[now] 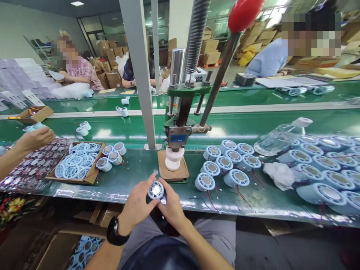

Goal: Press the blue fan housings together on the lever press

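Note:
Between my two hands, just in front of the bench edge, is a light blue cylindrical motor housing with a shiny metal disc on its top. My left hand wraps its left side, and my right hand grips its right side. Beyond them stands a green hand press with a red-knobbed lever. Its white round pressing pieces sit over a brown cardboard pad. Several similar motor housings with red and dark wires stand to the right of the press.
On the left, a cardboard box holds light blue rings, with several housings beside it. Another person's hand reaches in there. A clear plastic bottle lies near many housings at right. A grey post rises left of the press.

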Available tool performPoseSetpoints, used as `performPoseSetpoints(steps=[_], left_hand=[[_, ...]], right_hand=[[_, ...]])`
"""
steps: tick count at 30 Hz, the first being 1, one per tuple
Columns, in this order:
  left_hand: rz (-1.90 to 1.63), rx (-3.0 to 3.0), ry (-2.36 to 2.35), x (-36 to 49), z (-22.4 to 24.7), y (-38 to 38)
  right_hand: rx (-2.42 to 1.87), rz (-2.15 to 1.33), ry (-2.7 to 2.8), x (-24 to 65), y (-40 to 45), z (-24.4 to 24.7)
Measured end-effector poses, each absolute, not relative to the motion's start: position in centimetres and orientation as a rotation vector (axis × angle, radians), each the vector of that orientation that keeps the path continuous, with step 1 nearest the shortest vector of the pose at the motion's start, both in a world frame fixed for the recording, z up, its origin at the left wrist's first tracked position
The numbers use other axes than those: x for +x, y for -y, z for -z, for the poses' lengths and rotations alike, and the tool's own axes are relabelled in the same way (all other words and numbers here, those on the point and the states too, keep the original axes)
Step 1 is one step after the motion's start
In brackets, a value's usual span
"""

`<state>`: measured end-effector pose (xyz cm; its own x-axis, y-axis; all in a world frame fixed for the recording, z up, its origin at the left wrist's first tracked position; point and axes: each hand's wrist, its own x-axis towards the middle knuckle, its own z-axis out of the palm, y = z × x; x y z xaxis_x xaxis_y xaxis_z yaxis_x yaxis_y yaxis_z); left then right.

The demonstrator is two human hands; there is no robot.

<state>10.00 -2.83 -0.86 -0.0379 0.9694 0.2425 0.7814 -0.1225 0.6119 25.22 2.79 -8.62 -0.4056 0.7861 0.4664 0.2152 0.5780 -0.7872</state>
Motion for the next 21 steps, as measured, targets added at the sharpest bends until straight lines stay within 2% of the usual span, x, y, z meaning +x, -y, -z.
performPoseSetpoints(steps=[6, 16, 19, 21], left_hand=[[-0.905, 1.856, -1.881, 11.7, 0.3, 2.6], [-1.129, 1.569, -1.794, 12.2, 3.4, 3.1], [-1.147, 1.541, -1.787, 12.4, 4.7, 3.1], [-1.125, 1.519, -1.793, 12.1, 4.9, 2.9]], right_hand=[[-0.790, -0.819, 1.909, 25.3, -2.8, 9.0], [-0.800, -0.725, 2.124, 25.6, -2.4, 8.5], [-0.818, -0.685, 2.352, 27.2, -3.4, 5.9], [-0.755, -0.599, 2.469, 29.0, -4.9, 1.8]])
